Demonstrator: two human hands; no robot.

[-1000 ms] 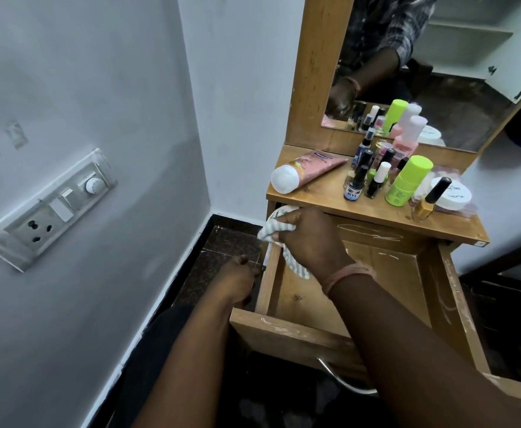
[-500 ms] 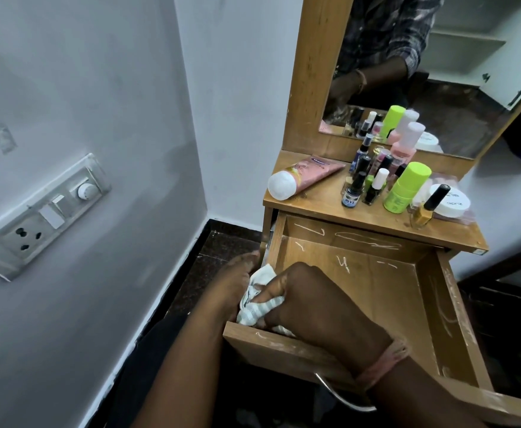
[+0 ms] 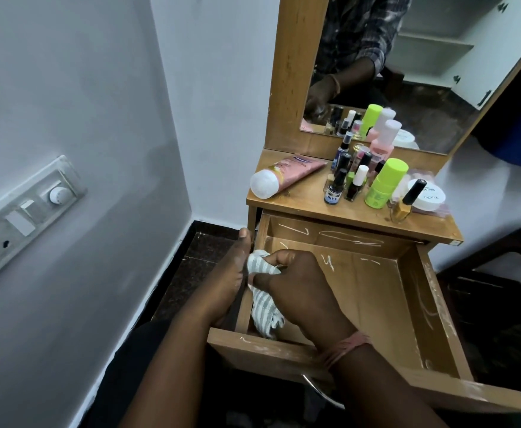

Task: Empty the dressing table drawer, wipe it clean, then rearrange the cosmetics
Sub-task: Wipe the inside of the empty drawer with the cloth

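The right hand [image 3: 299, 291] has its grip curled tight round a striped cloth [image 3: 263, 307], pressing it against the drawer's [image 3: 376, 298] inner left wall near the front corner. Just left of that grip, the left hand [image 3: 228, 282] lies with straight fingers along the outside of the same wall. Beyond the grip, on the table [image 3: 308, 208], stand the cosmetics [image 3: 361, 180], with a pink tube [image 3: 287, 174] lying flat.
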